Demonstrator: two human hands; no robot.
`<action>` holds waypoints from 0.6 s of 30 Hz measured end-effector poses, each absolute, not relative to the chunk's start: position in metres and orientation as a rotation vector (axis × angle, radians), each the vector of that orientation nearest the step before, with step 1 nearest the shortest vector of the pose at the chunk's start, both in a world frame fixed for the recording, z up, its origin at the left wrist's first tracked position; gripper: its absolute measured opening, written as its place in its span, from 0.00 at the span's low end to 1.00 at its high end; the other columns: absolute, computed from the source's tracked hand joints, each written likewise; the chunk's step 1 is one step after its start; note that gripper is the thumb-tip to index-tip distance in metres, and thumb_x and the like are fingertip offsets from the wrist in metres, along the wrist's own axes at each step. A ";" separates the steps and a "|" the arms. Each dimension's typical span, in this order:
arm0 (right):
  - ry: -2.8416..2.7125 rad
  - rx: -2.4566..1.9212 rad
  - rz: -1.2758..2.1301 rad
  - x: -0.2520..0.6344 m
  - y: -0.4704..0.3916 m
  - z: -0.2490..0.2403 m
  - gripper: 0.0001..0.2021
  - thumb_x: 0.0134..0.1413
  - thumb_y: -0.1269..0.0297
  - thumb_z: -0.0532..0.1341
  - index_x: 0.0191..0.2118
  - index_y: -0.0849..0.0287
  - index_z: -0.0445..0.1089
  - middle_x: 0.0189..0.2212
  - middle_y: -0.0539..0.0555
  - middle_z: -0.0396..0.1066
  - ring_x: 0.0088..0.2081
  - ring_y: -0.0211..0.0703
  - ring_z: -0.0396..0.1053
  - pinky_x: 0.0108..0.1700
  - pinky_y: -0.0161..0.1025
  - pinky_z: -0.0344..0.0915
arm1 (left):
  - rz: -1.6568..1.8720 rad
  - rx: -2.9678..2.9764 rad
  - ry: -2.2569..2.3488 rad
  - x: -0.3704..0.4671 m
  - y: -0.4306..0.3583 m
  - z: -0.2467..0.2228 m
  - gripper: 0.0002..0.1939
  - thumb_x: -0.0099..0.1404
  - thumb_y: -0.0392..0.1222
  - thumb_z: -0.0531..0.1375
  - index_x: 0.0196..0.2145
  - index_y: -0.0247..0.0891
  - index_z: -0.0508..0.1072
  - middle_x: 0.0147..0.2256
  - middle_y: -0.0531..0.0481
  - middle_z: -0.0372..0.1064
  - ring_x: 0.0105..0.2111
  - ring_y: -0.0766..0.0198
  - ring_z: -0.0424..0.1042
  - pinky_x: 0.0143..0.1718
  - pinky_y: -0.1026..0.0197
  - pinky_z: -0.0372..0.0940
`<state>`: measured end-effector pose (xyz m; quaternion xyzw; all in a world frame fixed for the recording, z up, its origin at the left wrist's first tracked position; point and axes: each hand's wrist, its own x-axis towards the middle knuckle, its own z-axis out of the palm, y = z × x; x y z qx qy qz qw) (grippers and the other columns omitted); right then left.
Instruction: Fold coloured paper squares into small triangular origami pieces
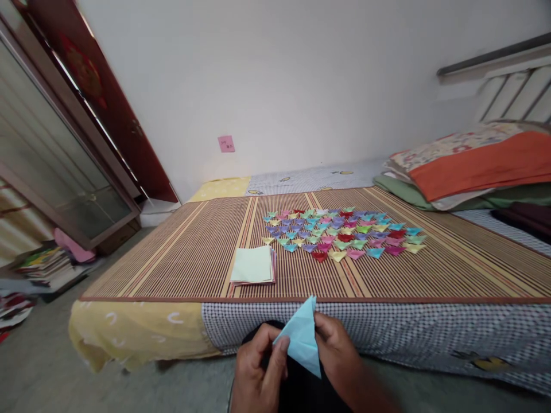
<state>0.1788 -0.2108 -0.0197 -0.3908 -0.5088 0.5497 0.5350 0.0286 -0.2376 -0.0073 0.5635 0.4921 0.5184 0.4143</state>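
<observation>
A light blue sheet of folded paper (302, 338), roughly triangular with crease lines, is held in front of the bed's edge. My left hand (260, 364) pinches its left corner between thumb and forefinger. Along the right side, my right hand (338, 353) grips the same paper, with its fingertips partly hidden behind it. Beyond my hands, a stack of square paper (252, 265) lies on the striped mat, a pale green sheet on top. Farther right are rows of small folded paper pieces (340, 236) in many colours.
The striped bamboo mat (172, 252) covers the bed. Folded bedding (477, 163) is piled at the right. A pink note (226, 144) is on the white wall. Books (45, 264) are stacked by the glass-panelled cabinet (64, 132) at the left.
</observation>
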 end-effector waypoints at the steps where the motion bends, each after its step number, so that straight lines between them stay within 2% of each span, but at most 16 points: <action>1: -1.216 -0.922 1.320 0.179 -0.211 -0.019 0.16 0.56 0.54 0.66 0.25 0.61 0.72 0.22 0.46 0.59 0.26 0.36 0.54 0.27 0.32 0.56 | 1.266 1.388 1.204 0.028 -0.236 -0.008 0.23 0.68 0.58 0.62 0.23 0.39 0.70 0.18 0.54 0.61 0.21 0.66 0.60 0.26 0.64 0.54; 4: -1.267 -0.917 1.288 0.178 -0.212 -0.019 0.16 0.58 0.53 0.65 0.27 0.60 0.69 0.22 0.46 0.59 0.24 0.35 0.53 0.26 0.32 0.56 | 1.145 1.234 1.084 0.026 -0.229 -0.012 0.23 0.68 0.60 0.62 0.25 0.39 0.68 0.17 0.55 0.62 0.19 0.68 0.59 0.26 0.65 0.57; 6: -1.331 -0.969 1.156 0.177 -0.213 -0.019 0.15 0.62 0.55 0.62 0.27 0.59 0.67 0.21 0.46 0.59 0.23 0.36 0.55 0.26 0.32 0.56 | 1.135 1.134 1.048 0.028 -0.225 -0.014 0.22 0.66 0.61 0.63 0.30 0.38 0.70 0.17 0.57 0.62 0.18 0.68 0.58 0.24 0.66 0.57; 9: -1.474 -1.097 0.712 0.176 -0.212 -0.020 0.14 0.65 0.62 0.58 0.27 0.58 0.66 0.20 0.46 0.62 0.22 0.37 0.61 0.26 0.32 0.58 | 1.219 1.058 1.067 0.037 -0.225 -0.014 0.24 0.65 0.60 0.65 0.46 0.37 0.74 0.21 0.56 0.66 0.21 0.67 0.62 0.25 0.67 0.59; 10: -1.522 -1.118 0.544 0.176 -0.211 -0.020 0.13 0.65 0.64 0.58 0.27 0.58 0.67 0.21 0.47 0.64 0.22 0.37 0.63 0.27 0.33 0.59 | 1.258 1.053 1.073 0.041 -0.226 -0.014 0.26 0.65 0.60 0.65 0.51 0.37 0.74 0.25 0.54 0.68 0.23 0.66 0.65 0.26 0.66 0.61; 12: -1.612 -1.119 0.301 0.176 -0.211 -0.020 0.11 0.64 0.69 0.56 0.29 0.58 0.69 0.23 0.48 0.68 0.24 0.39 0.68 0.29 0.33 0.61 | 1.323 1.087 1.055 0.048 -0.229 -0.014 0.27 0.65 0.58 0.65 0.54 0.38 0.74 0.33 0.49 0.73 0.30 0.63 0.71 0.33 0.64 0.66; 15: -1.739 -1.116 0.188 0.175 -0.212 -0.021 0.11 0.63 0.75 0.53 0.33 0.58 0.70 0.26 0.51 0.71 0.27 0.41 0.72 0.31 0.34 0.64 | 1.362 1.162 1.062 0.053 -0.231 -0.015 0.26 0.65 0.53 0.65 0.57 0.39 0.74 0.42 0.44 0.77 0.41 0.57 0.74 0.47 0.59 0.68; 16: -1.767 -1.125 0.173 0.174 -0.213 -0.021 0.11 0.63 0.76 0.53 0.34 0.57 0.70 0.27 0.51 0.72 0.28 0.42 0.72 0.32 0.34 0.65 | 1.363 1.191 1.096 0.053 -0.231 -0.015 0.26 0.66 0.51 0.64 0.58 0.39 0.73 0.43 0.44 0.77 0.42 0.56 0.74 0.49 0.59 0.68; 18: -1.802 -1.138 0.150 0.174 -0.214 -0.021 0.12 0.62 0.78 0.52 0.35 0.57 0.70 0.28 0.52 0.72 0.29 0.44 0.72 0.33 0.36 0.65 | 1.344 1.268 1.199 0.049 -0.229 -0.016 0.24 0.67 0.47 0.62 0.59 0.39 0.73 0.40 0.46 0.78 0.40 0.56 0.75 0.46 0.60 0.69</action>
